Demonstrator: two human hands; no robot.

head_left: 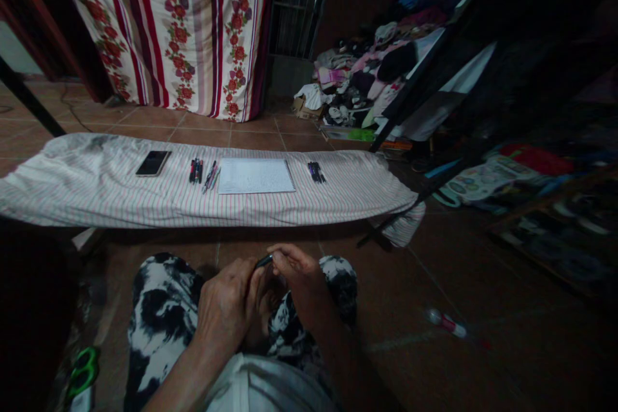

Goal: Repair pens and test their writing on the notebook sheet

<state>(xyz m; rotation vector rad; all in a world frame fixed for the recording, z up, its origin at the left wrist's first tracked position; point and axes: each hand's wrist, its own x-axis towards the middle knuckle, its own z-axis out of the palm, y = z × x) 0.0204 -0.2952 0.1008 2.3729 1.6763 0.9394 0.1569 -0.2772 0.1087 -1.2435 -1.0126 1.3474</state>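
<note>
Above my lap, a dark pen (264, 261) runs between my two hands. My left hand (228, 296) is closed around one end of it, hiding that part. The fingers of my right hand (295, 265) pinch its other end. Beyond the hands, a striped cloth (159, 203) covers a long low surface. On it lie a spiral notebook (255, 175) with writing on the page, a group of dark pens (196, 170), a few slimmer pens (211, 177) beside these, and more pens (317, 172) to the right of the notebook. A phone (153, 163) lies at the left.
A floral curtain (178, 32) hangs at the back. Clothes (371, 71) are piled behind at the right. A plastic bottle (447, 322) lies on the tiled floor to my right. Green-handled scissors (83, 370) are at the lower left. Dark poles stand at both ends of the cloth.
</note>
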